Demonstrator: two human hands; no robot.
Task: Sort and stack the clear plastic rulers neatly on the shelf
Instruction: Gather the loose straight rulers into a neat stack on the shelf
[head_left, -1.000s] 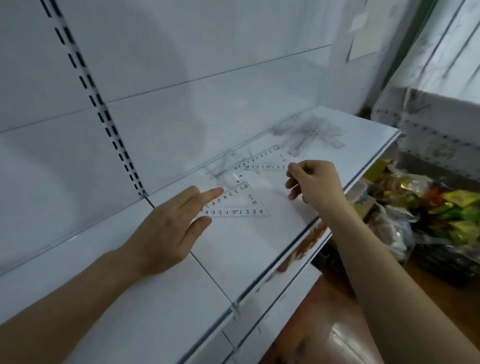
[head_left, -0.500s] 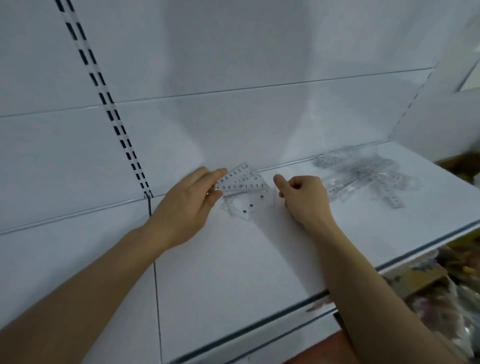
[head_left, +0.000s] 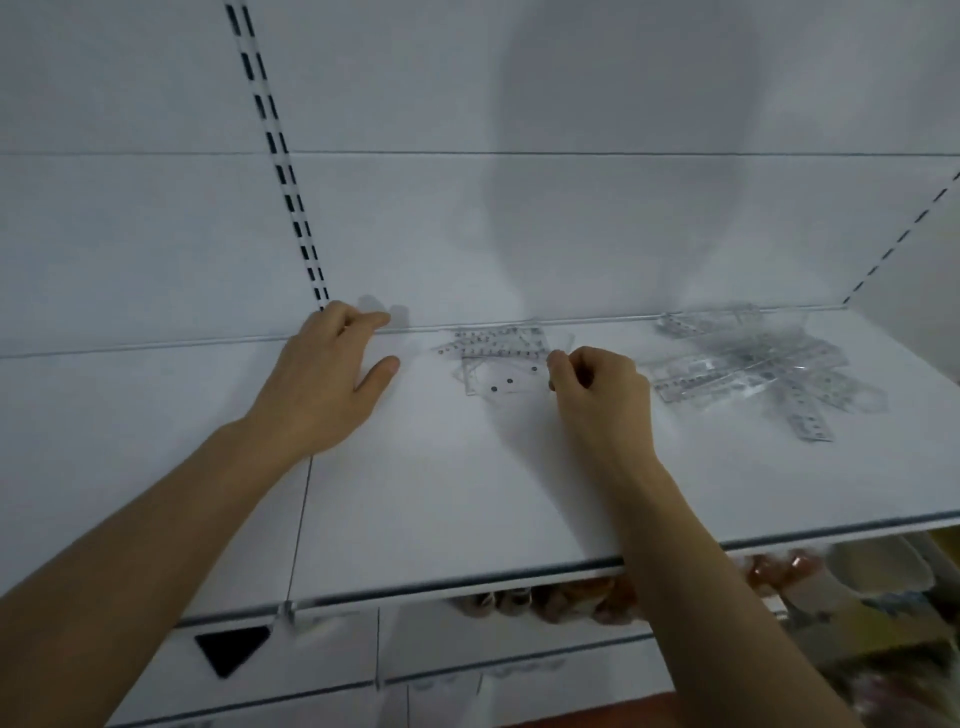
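Observation:
A small stack of clear plastic rulers (head_left: 496, 358) with black markings lies on the white shelf (head_left: 467, 493) close to the back wall. My right hand (head_left: 597, 400) has its fingers curled, and its fingertips pinch the stack's right edge. To the left of the stack my left hand (head_left: 332, 374) rests on the shelf with fingers loosely extended toward the back wall, apart from the rulers. A loose, tangled pile of more clear rulers (head_left: 753, 364) spreads over the shelf to the right of my right hand.
A slotted upright (head_left: 283, 171) runs down the white back panel behind my left hand. The shelf's front edge (head_left: 519, 577) crosses below my forearms. Packaged goods (head_left: 571, 597) sit on the lower shelf, with a black triangle (head_left: 234, 654) at lower left.
My left hand has let go of the rulers and moved left onto the bare shelf. The stack now lies flat near the wall. My view has swung to face the shelf.

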